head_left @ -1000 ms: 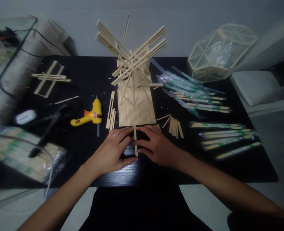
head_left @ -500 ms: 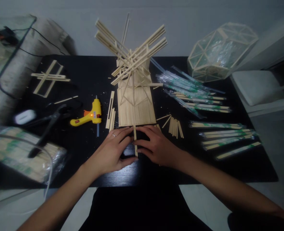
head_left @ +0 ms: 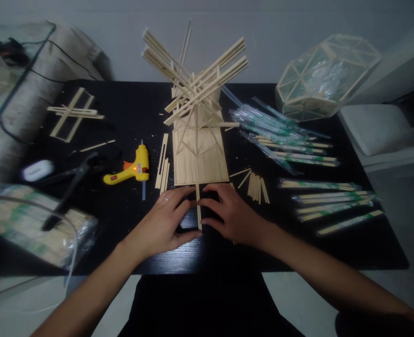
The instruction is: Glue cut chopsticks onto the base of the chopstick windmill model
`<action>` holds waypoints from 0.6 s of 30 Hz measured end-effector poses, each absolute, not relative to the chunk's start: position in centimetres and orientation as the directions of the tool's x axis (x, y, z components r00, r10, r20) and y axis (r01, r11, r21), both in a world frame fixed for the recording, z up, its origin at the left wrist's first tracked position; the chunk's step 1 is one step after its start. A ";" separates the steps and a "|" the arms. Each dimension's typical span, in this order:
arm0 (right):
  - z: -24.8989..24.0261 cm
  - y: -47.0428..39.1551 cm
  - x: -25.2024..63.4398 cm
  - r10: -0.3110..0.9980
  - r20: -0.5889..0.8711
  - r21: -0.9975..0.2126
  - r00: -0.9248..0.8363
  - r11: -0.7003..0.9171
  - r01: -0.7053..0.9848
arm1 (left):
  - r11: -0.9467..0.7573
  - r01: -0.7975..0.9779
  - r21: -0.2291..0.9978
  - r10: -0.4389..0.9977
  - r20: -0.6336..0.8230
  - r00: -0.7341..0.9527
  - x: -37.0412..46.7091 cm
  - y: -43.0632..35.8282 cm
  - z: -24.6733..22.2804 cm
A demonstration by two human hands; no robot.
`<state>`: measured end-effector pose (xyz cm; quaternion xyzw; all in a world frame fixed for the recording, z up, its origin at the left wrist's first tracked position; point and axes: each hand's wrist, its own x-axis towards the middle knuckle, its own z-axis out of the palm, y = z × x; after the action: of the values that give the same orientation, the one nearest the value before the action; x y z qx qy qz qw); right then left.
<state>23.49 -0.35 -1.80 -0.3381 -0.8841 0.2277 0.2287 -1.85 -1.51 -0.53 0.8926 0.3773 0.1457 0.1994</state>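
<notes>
My left hand (head_left: pixel 164 222) and my right hand (head_left: pixel 229 215) lie side by side on the black table (head_left: pixel 129 112), fingertips meeting at a single upright-lying wooden stick (head_left: pixel 198 208) between them. Both hands pinch or press this stick against the tabletop. The stick's far end touches the front edge of a flat mat of joined sticks (head_left: pixel 199 157). From that mat rises a windmill-like stick structure (head_left: pixel 194 79) with crossed blades. A ring shows on my left hand.
A yellow glue gun (head_left: pixel 131 169) lies left of the mat, beside loose sticks (head_left: pixel 163 161). Short cut sticks (head_left: pixel 256 184) and wrapped chopsticks (head_left: pixel 287 140) lie right. A faceted stick-and-film dome (head_left: pixel 324 77) sits far right, a stick frame (head_left: pixel 72 113) far left, a chopstick pack (head_left: pixel 34 224) near left.
Almost nothing has moved; my hands stay on the stick, and the view has shifted slightly.
</notes>
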 end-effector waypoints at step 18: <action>-1.6 0.3 23.6 0.760 0.350 -0.512 -0.548 0.645 0.567 | -0.616 0.605 0.505 0.750 0.142 0.646 -1.8 -1.2 -0.6</action>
<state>23.58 0.35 -1.55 -0.3844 -0.8627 0.1724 0.2796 -1.80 -1.19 -0.63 0.8822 0.3840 0.1725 0.2109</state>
